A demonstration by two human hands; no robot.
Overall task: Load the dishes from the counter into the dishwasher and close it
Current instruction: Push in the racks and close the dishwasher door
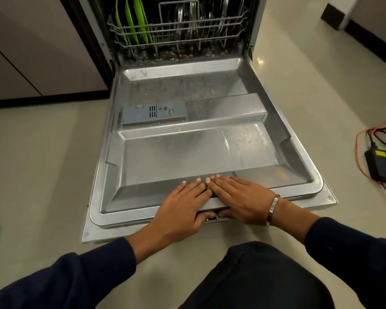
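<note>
Dishwasher door lies fully down, its near edge gripped by left hand and right hand, fingers flat on top, thumbs curled beneath, likely to lift it shut.

Two bare hands and forearms of a person, seen from above. The left hand has short, pale fingernails and no jewellery. The right hand has the same short nails, and a plain, smooth silver metal bangle circles its wrist. Both arms wear long dark navy sleeves: the left sleeve ends in a soft cuff partway up the forearm, the right sleeve likewise. A knee in dark trousers, nearly black with faint folds, shows between the arms
</note>
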